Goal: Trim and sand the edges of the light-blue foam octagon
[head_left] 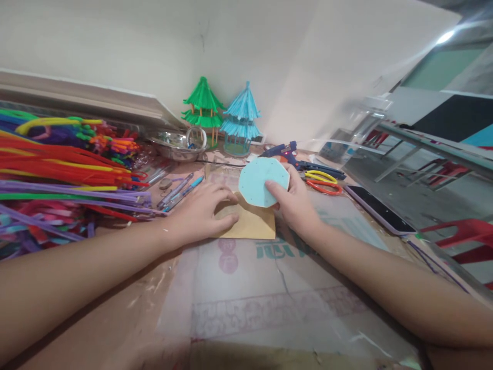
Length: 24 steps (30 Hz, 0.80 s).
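A light blue, many-sided flat piece (259, 182) with small dots near its edge is held in my right hand (290, 198), the thumb on its face and the other fingers behind. Beneath it, a yellow-brown rectangular sheet (250, 226) lies on a translucent plastic sheet (239, 288) with printed marks. My left hand (210, 208) rests on the left part of the yellow-brown sheet, its thumb and fingers apart and nothing gripped between them.
Colourful pipe cleaners (57, 164) lie at left, with pens (183, 192) beside them. Behind stand a metal bowl (177, 149), a green tower (203, 105) and a blue tower (242, 115). Right: glue gun (283, 150), scissors (325, 186), phone (379, 209).
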{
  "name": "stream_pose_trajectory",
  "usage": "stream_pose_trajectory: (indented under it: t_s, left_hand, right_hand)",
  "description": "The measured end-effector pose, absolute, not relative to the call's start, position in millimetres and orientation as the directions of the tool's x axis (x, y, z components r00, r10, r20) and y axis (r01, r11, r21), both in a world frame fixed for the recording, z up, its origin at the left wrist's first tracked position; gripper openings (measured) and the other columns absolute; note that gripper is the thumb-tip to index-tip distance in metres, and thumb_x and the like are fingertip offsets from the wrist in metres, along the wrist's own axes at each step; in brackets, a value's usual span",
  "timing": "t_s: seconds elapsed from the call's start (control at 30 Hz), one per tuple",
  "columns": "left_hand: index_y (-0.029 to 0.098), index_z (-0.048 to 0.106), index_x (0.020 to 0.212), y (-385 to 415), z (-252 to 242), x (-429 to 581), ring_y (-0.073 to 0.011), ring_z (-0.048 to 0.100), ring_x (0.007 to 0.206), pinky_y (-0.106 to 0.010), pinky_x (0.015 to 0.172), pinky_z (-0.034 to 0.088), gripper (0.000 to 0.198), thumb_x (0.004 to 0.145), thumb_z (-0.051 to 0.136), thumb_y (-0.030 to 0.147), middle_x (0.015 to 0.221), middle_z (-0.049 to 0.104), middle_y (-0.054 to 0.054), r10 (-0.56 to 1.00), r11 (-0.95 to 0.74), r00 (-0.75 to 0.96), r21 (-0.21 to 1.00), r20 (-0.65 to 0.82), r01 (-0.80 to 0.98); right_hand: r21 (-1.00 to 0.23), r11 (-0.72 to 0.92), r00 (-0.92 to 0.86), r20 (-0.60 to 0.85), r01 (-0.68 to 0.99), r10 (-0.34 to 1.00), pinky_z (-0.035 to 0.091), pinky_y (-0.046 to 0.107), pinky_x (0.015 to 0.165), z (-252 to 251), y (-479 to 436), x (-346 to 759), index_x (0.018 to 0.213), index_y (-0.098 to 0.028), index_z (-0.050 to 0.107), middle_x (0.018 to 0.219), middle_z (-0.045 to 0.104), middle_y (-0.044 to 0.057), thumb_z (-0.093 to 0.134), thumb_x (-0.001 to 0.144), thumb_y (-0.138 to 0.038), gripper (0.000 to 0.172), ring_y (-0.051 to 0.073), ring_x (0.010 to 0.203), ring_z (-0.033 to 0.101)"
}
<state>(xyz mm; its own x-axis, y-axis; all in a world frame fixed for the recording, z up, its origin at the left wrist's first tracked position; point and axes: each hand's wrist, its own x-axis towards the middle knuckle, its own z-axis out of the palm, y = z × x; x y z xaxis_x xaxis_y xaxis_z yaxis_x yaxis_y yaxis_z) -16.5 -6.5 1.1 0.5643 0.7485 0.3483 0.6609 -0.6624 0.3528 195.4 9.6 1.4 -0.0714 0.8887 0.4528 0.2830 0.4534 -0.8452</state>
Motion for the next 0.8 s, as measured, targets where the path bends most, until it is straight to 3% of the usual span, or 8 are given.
stream_pose_trajectory:
  t_s: [0.13, 0.27, 0.4, 0.63, 0.8]
  left_hand:
    - [0.019, 0.063, 0.107, -7.0, 0.6, -15.9, -0.0282, 0.054, 0.110, -0.045, 0.097, 0.042, 0.034, 0.083, 0.056, 0.042, 0.113, 0.062, -0.009, 0.748, -0.662, 0.588, 0.302, 0.307, 0.686]
    - [0.019, 0.060, 0.104, -5.2, -0.7, -16.0, -0.0284, 0.055, 0.108, -0.045, 0.096, 0.043, 0.035, 0.082, 0.057, 0.045, 0.111, 0.062, -0.009, 0.767, -0.640, 0.573, 0.290, 0.288, 0.712]
    - [0.018, 0.058, 0.097, -3.5, -1.9, -16.6, -0.0277, 0.055, 0.103, -0.044, 0.093, 0.044, 0.031, 0.081, 0.058, 0.045, 0.105, 0.062, -0.008, 0.772, -0.634, 0.572, 0.289, 0.276, 0.717]
    - [0.019, 0.059, 0.098, -4.2, -0.9, -16.6, -0.0281, 0.055, 0.103, -0.044, 0.092, 0.044, 0.033, 0.081, 0.057, 0.047, 0.106, 0.062, -0.009, 0.779, -0.626, 0.568, 0.285, 0.265, 0.726]
    - [0.018, 0.058, 0.097, -4.6, -2.7, -18.0, -0.0275, 0.055, 0.101, -0.044, 0.091, 0.044, 0.033, 0.082, 0.056, 0.047, 0.104, 0.061, -0.008, 0.777, -0.629, 0.568, 0.287, 0.273, 0.723]
  right_hand:
    - [-0.646, 0.569, -0.237, 0.530, 0.509, 0.814, 0.042, 0.046, 0.098, 0.6, 6.6, 192.9, 0.119, -0.018, 0.047, 0.124, 0.059, 0.014, 0.055, 0.075, -0.031, 0.047, 0.028, 0.116, 0.054]
    - [-0.568, 0.532, -0.340, 0.415, 0.628, 0.844, 0.047, 0.043, 0.087, 2.7, 4.9, 189.9, 0.104, -0.018, 0.056, 0.101, 0.067, 0.011, 0.049, 0.077, -0.032, 0.030, 0.027, 0.097, 0.061]
    - [-0.496, 0.561, -0.431, 0.360, 0.663, 0.828, 0.048, 0.036, 0.079, 7.5, 3.5, 188.9, 0.082, -0.020, 0.055, 0.086, 0.065, 0.006, 0.045, 0.077, -0.028, 0.013, 0.022, 0.081, 0.060]
    - [-0.460, 0.537, -0.455, 0.285, 0.707, 0.843, 0.042, 0.031, 0.071, 15.5, -2.1, 185.7, 0.075, -0.020, 0.047, 0.079, 0.057, 0.004, 0.044, 0.074, -0.024, 0.005, 0.018, 0.073, 0.052]
    - [-0.429, 0.619, -0.625, 0.147, 0.658, 0.767, 0.036, 0.026, 0.062, 32.8, -17.4, 192.4, 0.068, -0.021, 0.040, 0.067, 0.049, -0.001, 0.042, 0.072, -0.019, 0.005, 0.013, 0.062, 0.044]
